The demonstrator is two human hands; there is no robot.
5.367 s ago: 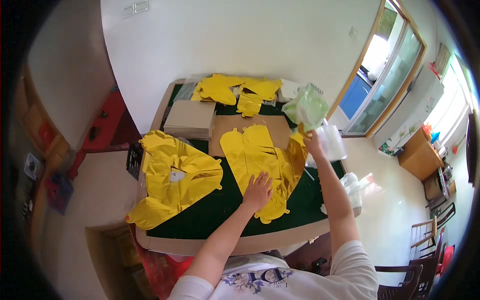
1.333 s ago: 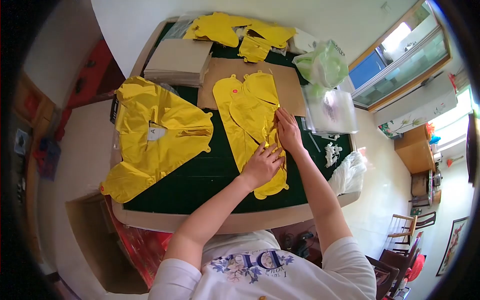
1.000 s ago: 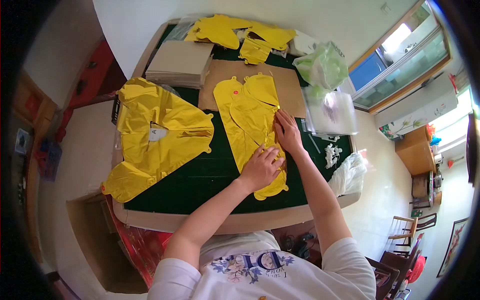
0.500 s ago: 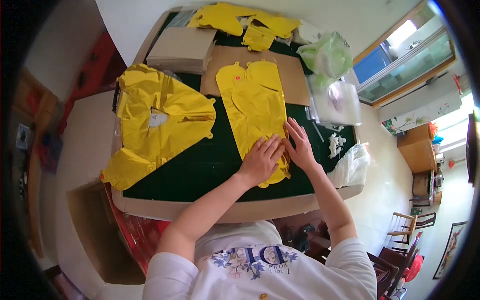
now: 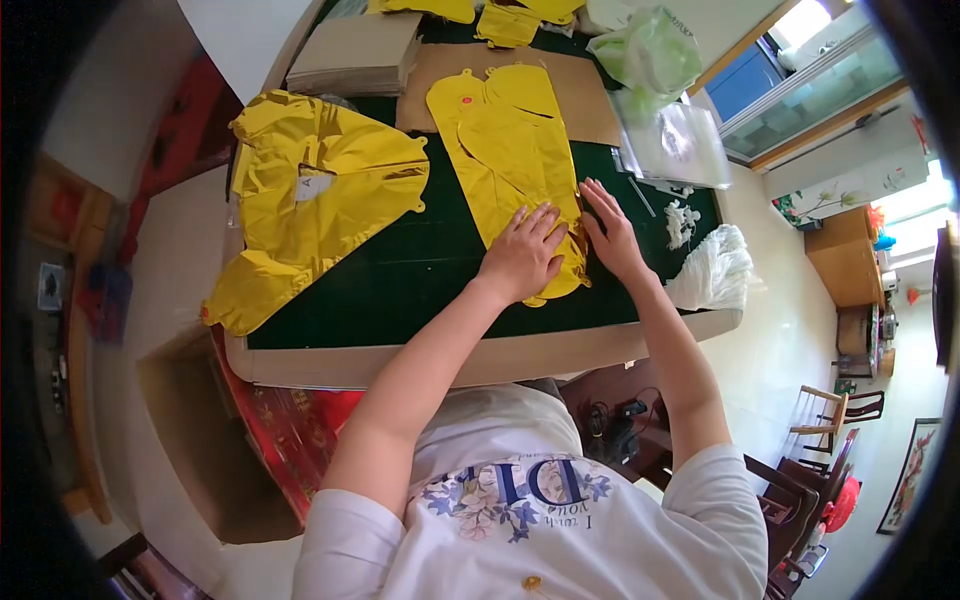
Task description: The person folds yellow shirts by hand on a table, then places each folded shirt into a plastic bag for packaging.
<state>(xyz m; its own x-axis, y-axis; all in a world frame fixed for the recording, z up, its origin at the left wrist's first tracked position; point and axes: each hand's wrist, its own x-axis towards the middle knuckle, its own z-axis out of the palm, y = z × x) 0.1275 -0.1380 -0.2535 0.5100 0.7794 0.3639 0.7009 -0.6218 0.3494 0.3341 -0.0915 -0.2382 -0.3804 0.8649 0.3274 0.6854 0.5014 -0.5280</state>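
A flat, folded gold foil balloon lies lengthwise on the green tabletop, a small red mark near its far end. My left hand rests palm down on its near part, fingers stretched out across the foil. Along the balloon's right edge, my right hand lies with fingers extended, fingertips right at the foil's border. Farther left spreads a second gold foil balloon, larger and creased, with a white label marked "A" on it.
Beyond the balloon lies a cardboard sheet, beside a stack of brown card. More gold foil sits at the back. On the right are a green plastic bag, clear sleeves and a white bundle. An open box stands below left.
The camera view has tilted, so the table appears higher. My right hand has come slightly away from my left, leaving a wider gap between them. Both balloons lie as before.
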